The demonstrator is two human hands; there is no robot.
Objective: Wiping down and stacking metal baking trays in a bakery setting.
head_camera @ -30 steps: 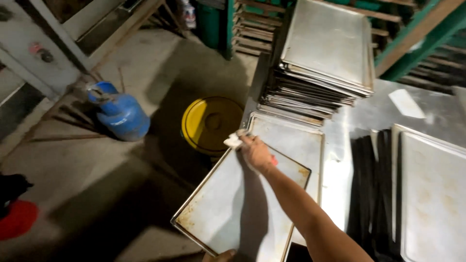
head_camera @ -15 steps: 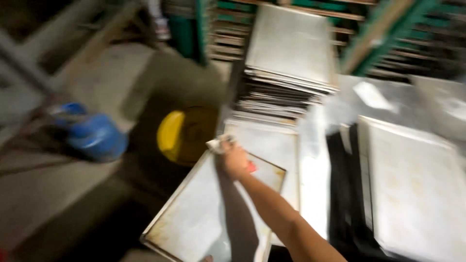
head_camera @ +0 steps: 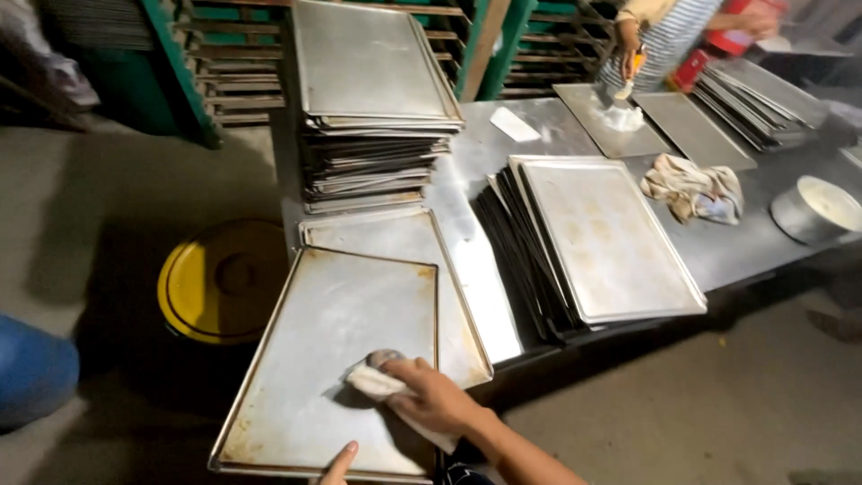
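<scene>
Right hand (head_camera: 435,400) presses a white cloth (head_camera: 382,384) onto a rusty baking tray (head_camera: 332,332) overhanging the desk's (head_camera: 467,242) near-left edge — grip closed around the cloth; left hand (head_camera: 338,463) fingertip steadies the tray's near rim — its grip hidden.

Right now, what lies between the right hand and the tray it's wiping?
A pale cloth lies under the right hand, pressed on the tray in the head view.

right hand (head_camera: 431,395) with cloth (head_camera: 382,384) moved down tray (head_camera: 332,359)
</scene>
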